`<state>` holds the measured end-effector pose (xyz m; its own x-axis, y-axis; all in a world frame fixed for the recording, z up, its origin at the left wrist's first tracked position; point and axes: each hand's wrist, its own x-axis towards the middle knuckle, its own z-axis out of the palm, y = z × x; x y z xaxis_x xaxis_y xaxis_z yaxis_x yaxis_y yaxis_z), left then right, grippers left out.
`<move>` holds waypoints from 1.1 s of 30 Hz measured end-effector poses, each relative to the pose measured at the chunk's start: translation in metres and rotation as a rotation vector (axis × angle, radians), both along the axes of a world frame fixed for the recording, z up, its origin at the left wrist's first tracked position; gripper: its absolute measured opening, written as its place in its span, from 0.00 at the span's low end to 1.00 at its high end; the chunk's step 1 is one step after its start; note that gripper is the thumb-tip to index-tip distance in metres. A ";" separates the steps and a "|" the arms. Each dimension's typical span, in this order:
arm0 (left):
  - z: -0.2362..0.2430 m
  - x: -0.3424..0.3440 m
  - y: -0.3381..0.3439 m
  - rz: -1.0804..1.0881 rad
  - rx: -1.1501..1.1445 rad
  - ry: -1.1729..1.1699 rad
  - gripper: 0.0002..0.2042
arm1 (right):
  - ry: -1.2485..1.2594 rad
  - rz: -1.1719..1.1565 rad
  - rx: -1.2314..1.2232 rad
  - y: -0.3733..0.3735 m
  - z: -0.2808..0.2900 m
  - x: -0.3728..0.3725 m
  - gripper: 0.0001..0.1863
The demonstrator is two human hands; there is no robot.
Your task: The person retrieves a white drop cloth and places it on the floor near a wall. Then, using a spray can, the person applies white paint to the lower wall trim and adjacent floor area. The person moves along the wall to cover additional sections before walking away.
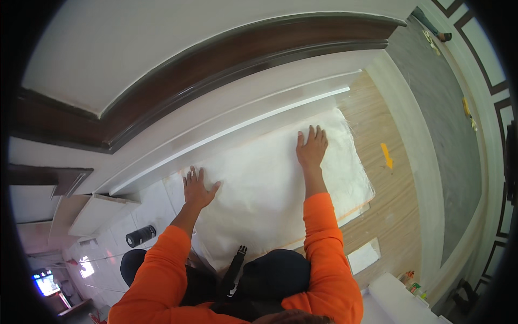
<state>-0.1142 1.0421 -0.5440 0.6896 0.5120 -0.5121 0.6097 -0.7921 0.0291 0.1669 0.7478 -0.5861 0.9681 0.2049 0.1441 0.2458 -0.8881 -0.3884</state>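
A large white sheet (253,210) with soft creases and thin orange edges lies on the floor against the white wall base (232,127). My left hand (200,189) rests on it at the left near the wall, fingers spread. My right hand (311,148) lies farther right near its top edge, also with fingers apart. Neither hand holds anything. My orange sleeves reach up from the lower edge, and my dark-clad knees (275,272) are at the sheet's near edge, with a black strap and buckle (234,270) hanging between them.
A black cylinder (140,236) and white boards (100,216) are at the left. Wood floor (396,205) with a yellow arrow (386,155) and a small white square (363,255) is at the right. A person's foot (444,36) shows top right. A lit screen (46,282) is lower left.
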 end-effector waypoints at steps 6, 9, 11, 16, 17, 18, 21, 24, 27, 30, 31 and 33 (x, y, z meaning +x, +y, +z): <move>-0.010 0.000 -0.004 -0.038 -0.065 -0.019 0.51 | -0.080 -0.008 -0.211 -0.042 -0.009 0.063 0.31; -0.011 0.006 -0.004 -0.052 -0.036 0.022 0.52 | 0.120 -0.084 -0.265 -0.054 -0.008 0.093 0.32; -0.015 0.007 -0.002 -0.062 -0.026 0.014 0.52 | 0.232 -0.136 -0.271 -0.054 -0.009 0.106 0.32; -0.014 0.009 -0.014 -0.017 -0.012 -0.024 0.52 | 0.238 -0.162 -0.328 -0.049 -0.012 0.116 0.32; -0.014 0.009 -0.016 -0.015 -0.004 -0.046 0.52 | 0.241 -0.164 -0.336 -0.049 -0.012 0.120 0.33; -0.015 0.013 -0.018 0.003 -0.015 -0.044 0.52 | 0.235 -0.166 -0.343 -0.049 -0.011 0.130 0.33; -0.018 0.021 -0.020 0.035 -0.034 -0.044 0.52 | 0.221 -0.184 -0.346 -0.055 -0.011 0.141 0.33; -0.018 0.025 -0.019 0.026 -0.044 -0.041 0.53 | 0.252 -0.212 -0.448 -0.052 -0.007 0.147 0.32; -0.008 0.021 -0.016 0.005 -0.069 -0.005 0.53 | 0.203 -0.130 -0.532 -0.048 -0.002 0.130 0.33; -0.015 0.015 -0.008 -0.051 -0.057 0.043 0.54 | 0.124 -0.095 -0.449 -0.057 -0.009 0.126 0.32; -0.010 0.024 -0.010 -0.039 -0.059 0.046 0.54 | 0.104 -0.100 -0.392 -0.059 -0.010 0.126 0.32; -0.002 0.037 -0.014 -0.027 -0.098 0.060 0.55 | 0.151 -0.142 -0.425 -0.066 -0.011 0.131 0.32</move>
<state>-0.0773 1.0277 -0.5455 0.6693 0.4388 -0.5996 0.5908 -0.8036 0.0714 0.2978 0.6820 -0.5966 0.9945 0.0797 -0.0681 0.0795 -0.9968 -0.0056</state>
